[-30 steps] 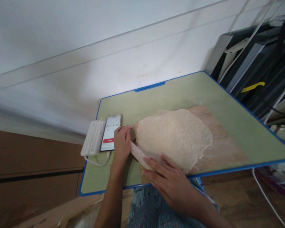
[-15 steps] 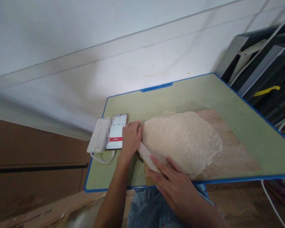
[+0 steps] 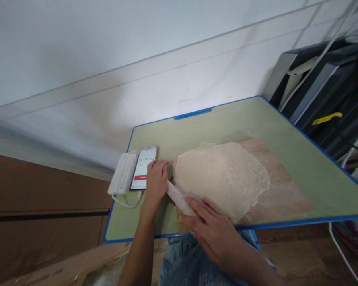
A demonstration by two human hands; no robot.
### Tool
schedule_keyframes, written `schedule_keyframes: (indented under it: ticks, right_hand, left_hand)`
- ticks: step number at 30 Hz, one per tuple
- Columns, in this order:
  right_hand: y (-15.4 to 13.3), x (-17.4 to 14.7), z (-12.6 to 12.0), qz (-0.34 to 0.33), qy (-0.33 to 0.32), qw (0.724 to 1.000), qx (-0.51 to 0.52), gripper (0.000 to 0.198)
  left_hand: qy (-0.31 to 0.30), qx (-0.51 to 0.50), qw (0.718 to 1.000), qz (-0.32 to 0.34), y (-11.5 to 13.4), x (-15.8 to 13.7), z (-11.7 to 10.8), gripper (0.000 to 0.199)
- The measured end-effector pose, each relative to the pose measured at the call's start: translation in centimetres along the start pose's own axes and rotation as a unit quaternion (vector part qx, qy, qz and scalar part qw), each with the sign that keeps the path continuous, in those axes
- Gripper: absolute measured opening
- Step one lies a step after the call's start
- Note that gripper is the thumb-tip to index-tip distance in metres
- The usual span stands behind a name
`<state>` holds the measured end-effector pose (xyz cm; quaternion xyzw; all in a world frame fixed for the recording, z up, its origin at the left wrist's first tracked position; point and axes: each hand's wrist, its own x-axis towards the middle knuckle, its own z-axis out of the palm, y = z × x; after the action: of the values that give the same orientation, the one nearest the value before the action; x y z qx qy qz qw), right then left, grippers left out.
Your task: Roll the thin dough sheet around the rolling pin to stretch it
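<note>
A thin, wide sheet of pale dough (image 3: 220, 176) with an uneven edge lies over a wooden board (image 3: 289, 194) dusted with flour. Along the dough's left front edge runs a flour-coated rolling pin (image 3: 179, 198), slanting toward me. My left hand (image 3: 157, 178) is curled at its far end, with fingertips overlapping the right edge of a phone (image 3: 139, 176) in this view. Across the near part of the pin lies my right hand (image 3: 210, 226), its fingers over the pin and its near end hidden underneath.
The board rests on a green table with a blue rim (image 3: 310, 219). A white face mask (image 3: 121, 172) lies left of the phone. Behind the table is a white wall (image 3: 155, 95). Dark flat panels (image 3: 325, 95) and cables stand at the right.
The view has shifted a little, so the table and everything on it appear slightly farther left. Both hands stay on the rolling pin in nearly the same pose.
</note>
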<state>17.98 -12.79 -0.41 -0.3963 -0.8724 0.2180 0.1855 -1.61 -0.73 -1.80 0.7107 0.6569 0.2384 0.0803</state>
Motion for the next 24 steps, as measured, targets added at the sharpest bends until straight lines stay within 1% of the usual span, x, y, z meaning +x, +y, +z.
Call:
schedule_keyframes:
  ticks: [4,7,9,11,13,14,17,20,22,24]
  right_hand:
    - [-0.1,0.1,0.4,0.005,0.023,1.000,0.020,0.037]
    - [-0.3,0.2,0.6,0.021,0.038,0.998,0.047,0.042]
    - [-0.2,0.0,0.4,-0.003,0.043,0.997,0.070,0.047]
    - [0.2,-0.5,0.1,-0.048,0.043,0.994,0.091,0.048]
    - [1.0,-1.5,-0.2,-0.074,0.046,0.991,0.102,0.045]
    - [1.4,-2.1,-0.4,-0.074,0.056,0.990,0.104,0.043]
    - [2.8,-4.2,-0.8,-0.035,0.111,0.989,0.095,0.038]
    - [4.1,-5.7,-1.3,0.007,0.180,0.981,0.069,0.034]
    - [4.8,-6.0,-1.7,0.018,0.215,0.975,0.046,0.032]
    - [5.4,-5.9,-2.4,0.016,0.234,0.972,0.021,0.031]
  left_hand:
    - [0.025,-0.029,0.999,-0.024,0.6,0.6,0.2,0.030]
    - [0.054,-0.051,0.996,-0.050,0.7,0.5,0.1,0.029]
    - [0.068,-0.065,0.994,-0.062,0.7,0.2,-0.1,0.028]
    - [0.075,-0.083,0.992,-0.063,0.8,-0.5,-0.3,0.029]
    - [0.078,-0.102,0.990,-0.051,1.3,-1.6,-0.5,0.029]
    - [0.079,-0.110,0.990,-0.041,1.5,-2.3,-0.5,0.029]
    - [0.082,-0.129,0.988,-0.011,2.4,-5.1,-0.4,0.026]
    - [0.081,-0.128,0.988,0.018,2.8,-7.9,-0.2,0.032]
    - [0.079,-0.108,0.991,0.033,2.7,-9.4,-0.1,0.033]
    - [0.071,-0.088,0.993,0.042,2.3,-10.4,-0.3,0.032]
